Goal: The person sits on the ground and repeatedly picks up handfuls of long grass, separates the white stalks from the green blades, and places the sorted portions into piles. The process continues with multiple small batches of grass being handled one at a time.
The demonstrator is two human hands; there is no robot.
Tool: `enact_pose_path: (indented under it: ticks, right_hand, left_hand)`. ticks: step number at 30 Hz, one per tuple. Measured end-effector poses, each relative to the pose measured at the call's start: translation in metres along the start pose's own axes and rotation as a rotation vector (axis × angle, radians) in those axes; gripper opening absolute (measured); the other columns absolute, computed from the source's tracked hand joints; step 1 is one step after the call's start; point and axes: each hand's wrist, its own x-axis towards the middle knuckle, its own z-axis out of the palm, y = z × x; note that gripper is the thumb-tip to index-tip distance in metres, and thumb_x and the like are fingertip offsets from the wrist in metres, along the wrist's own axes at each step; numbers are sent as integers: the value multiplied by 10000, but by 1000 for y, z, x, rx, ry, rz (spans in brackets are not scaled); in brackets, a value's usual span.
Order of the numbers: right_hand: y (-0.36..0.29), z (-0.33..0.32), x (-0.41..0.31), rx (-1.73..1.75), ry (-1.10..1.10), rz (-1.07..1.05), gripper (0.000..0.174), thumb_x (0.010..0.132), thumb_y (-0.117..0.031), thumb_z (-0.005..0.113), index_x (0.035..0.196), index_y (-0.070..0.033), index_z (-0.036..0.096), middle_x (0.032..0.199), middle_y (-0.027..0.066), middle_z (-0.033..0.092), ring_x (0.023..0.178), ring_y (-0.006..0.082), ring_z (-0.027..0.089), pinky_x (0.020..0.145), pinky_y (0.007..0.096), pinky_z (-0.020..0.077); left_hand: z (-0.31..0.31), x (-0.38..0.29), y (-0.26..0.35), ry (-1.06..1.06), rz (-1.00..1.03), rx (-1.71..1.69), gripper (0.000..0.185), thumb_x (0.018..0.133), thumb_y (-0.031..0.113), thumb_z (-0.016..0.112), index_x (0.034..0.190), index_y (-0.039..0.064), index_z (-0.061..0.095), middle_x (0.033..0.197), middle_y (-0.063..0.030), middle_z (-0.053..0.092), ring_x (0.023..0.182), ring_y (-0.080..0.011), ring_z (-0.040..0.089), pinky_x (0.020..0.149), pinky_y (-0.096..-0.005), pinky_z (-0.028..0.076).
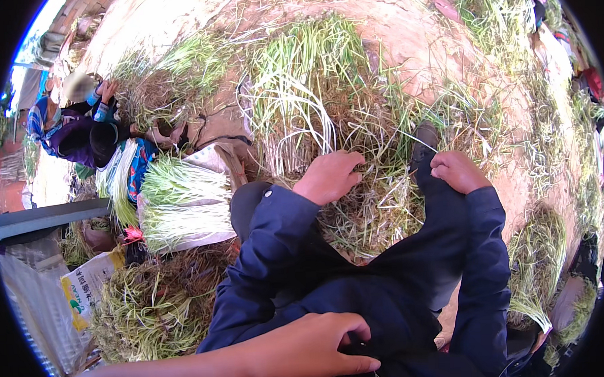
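Observation:
My left hand (329,177) is closed round a few long pale stalks (324,117), whose green-white lengths arch up and left from it. The palm side is hidden from me. To the right, above my knee, my right hand (460,171) pinches a thin pale strand (415,139) that points up and left. Beyond my left hand lies a large heap of leafy green stalks (321,51), with whitish lower ends towards me. Loose leaves and brown root waste (374,220) cover the ground between my legs.
Another person's bare arm (299,348) reaches across my lap from the left. Sorted pale-green bundles (186,208) lie on a sheet at my left. Below them is a brown and green heap (150,311). A person in a patterned headscarf (72,128) sits at far left. My shoe (423,137) rests among stalks.

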Motion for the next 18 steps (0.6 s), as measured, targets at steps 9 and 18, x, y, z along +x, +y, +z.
enact_pose_path:
  ticks: [9,18]
  right_hand:
    - [2,-3,-6,35,-23,35,245,818,-204,694,934,9,722,898,199,714,880,393,682,789,459,529]
    - [4,-2,-5,31,-26,55,219,830,-239,702,920,-43,743,902,190,719,894,398,681,795,486,526]
  left_hand:
    - [9,6,-9,-15,-6,11,367,945,235,649,1274,74,635,1110,-202,676,1057,-414,648,914,-494,516]
    - [14,4,-15,-4,6,0,369,946,235,653,1275,70,633,1098,-202,673,1050,-415,645,911,-494,514]
